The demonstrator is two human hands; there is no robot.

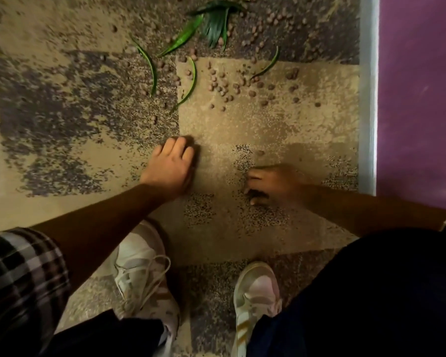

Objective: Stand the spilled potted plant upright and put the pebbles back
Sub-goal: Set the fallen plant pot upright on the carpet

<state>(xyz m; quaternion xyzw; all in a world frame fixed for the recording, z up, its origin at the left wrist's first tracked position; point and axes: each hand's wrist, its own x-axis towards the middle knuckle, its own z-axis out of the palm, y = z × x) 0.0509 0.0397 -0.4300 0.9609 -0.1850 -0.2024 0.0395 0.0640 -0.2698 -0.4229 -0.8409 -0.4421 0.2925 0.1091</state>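
Brown pebbles (224, 86) lie scattered beside the leaves (216, 24); the gathering step seems underway, both hands low on the carpet (242, 124), the left hand (170, 168) curled and the blurred right hand (273, 182) curled too, whether around pebbles I cannot tell, and next they must reach further forward.

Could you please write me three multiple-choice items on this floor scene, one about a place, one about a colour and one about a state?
1. Where do most pebbles lie relative to the hands?
A. Beyond them, near the leaves
B. Between the shoes
C. On the sleeve

2. What colour is the wall on the right?
A. Green
B. White
C. Purple

3. How does the left hand lie?
A. Raised, gripping a leaf
B. Down on the carpet, fingers curled
C. Flat on a shoe

Answers: 1 A, the pebbles are scattered by the green leaves farther up the carpet; 2 C, the surface is plainly purple; 3 B, its knuckles show bent against the carpet.
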